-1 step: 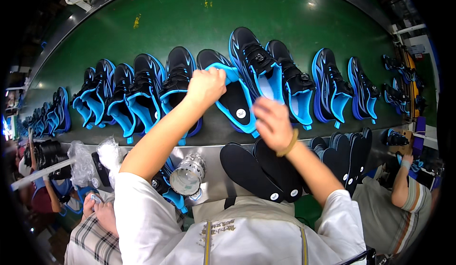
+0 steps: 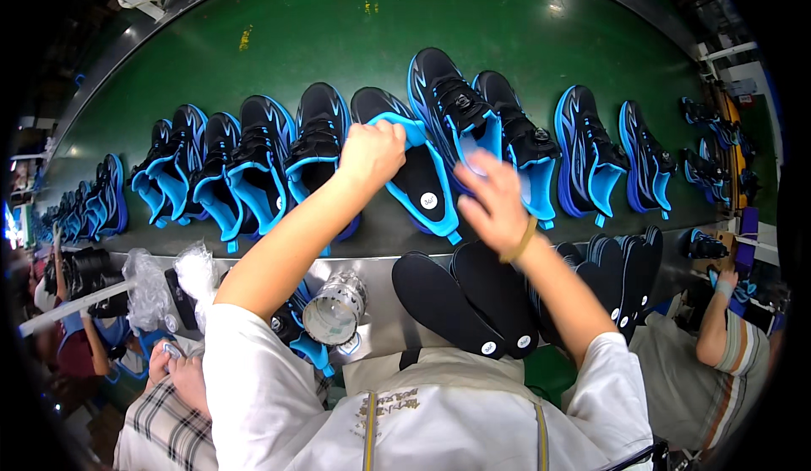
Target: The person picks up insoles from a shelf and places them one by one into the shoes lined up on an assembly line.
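My left hand [image 2: 373, 157] is closed on the light-blue-lined tongue of a black and blue sneaker [image 2: 380, 103], holding its opening wide. A black insole [image 2: 414, 185] with a round white sticker shows inside that shoe. My right hand [image 2: 498, 202], with a yellowish band at its wrist, is blurred by motion. Its fingers look spread, with nothing visible in them. It hovers over the heel area of the neighbouring black and blue sneaker [image 2: 437, 82], partly hiding it. Black insoles [image 2: 435, 298] with round white stickers lie just below my right hand.
More sneakers [image 2: 583, 150] stand in a row along the green work surface [image 2: 304, 40]. On the metal edge [image 2: 384, 278] sit a clear round container [image 2: 331, 315] and more stacked insoles [image 2: 600, 277]. Crumpled clear plastic [image 2: 148, 281] is at left. Other people's hands [image 2: 176, 370] and arm [image 2: 716, 327] appear on both sides.
My right hand has moved slightly right and away from the heel of the held shoe. My left hand keeps its grip, shifted slightly to the right.
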Demonstrator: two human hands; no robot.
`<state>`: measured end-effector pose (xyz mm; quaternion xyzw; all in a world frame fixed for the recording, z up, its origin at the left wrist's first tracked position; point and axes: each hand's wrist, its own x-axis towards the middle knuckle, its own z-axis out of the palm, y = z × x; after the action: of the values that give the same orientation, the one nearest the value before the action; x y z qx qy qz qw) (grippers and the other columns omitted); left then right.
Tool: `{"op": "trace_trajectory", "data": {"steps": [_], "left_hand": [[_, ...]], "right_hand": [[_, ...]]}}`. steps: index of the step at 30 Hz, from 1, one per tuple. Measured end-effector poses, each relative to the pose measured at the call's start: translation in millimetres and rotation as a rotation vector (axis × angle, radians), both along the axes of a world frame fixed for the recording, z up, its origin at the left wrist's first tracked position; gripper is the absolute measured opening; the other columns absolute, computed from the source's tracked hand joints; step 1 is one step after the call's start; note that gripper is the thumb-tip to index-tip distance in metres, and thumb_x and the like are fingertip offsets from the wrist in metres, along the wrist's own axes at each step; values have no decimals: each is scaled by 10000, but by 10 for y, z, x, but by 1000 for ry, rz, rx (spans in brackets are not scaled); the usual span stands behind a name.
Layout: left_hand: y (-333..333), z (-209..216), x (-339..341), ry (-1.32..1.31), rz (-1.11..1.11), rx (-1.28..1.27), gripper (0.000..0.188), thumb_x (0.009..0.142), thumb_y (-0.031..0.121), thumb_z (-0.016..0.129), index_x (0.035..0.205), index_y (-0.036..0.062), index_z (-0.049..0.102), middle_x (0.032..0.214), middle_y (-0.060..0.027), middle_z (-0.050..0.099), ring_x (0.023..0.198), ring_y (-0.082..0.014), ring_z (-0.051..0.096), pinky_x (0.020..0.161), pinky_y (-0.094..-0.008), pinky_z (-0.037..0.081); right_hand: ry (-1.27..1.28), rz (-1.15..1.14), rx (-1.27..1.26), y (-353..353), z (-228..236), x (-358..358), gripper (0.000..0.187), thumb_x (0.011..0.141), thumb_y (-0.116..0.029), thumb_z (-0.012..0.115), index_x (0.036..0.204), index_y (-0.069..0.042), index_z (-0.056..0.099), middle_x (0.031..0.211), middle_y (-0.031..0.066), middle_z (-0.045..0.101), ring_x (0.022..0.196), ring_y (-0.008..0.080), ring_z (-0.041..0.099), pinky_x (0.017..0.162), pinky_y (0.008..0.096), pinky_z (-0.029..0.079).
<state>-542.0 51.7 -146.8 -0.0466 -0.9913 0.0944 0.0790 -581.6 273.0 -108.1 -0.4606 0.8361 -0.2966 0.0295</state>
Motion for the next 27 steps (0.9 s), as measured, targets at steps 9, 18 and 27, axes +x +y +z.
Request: {"op": "trace_trajectory", "data": {"steps": [9,18,27], "left_hand": [[-7,120,32,-199,113,446,221,696,252,492,689,31,481,679,-148,546,599,-291,553,541,-381,422],[-101,402,178,8,494,2015,206,778,155,379,755,30,541,451,25,337,377,-61,262,384,-215,202],[18,907,201,2,432,1993,206,726,121,510,576,73,378,493,10,371,397,-95,304,390,-248,244]], "right_hand": [[204,79,495,521,-155,-524,306,632,-295,633,818,-64,557,797,67,575,876,182,507,882,360,288],[-55,141,155,825,311,989,278,635,-84,544,909,-60,500,858,100,492,818,261,477,716,361,379],[-187,-143,461,1102,322,1839,526,595,-330,655,1002,-53,469,1079,142,397,942,289,408,756,370,343]]}}
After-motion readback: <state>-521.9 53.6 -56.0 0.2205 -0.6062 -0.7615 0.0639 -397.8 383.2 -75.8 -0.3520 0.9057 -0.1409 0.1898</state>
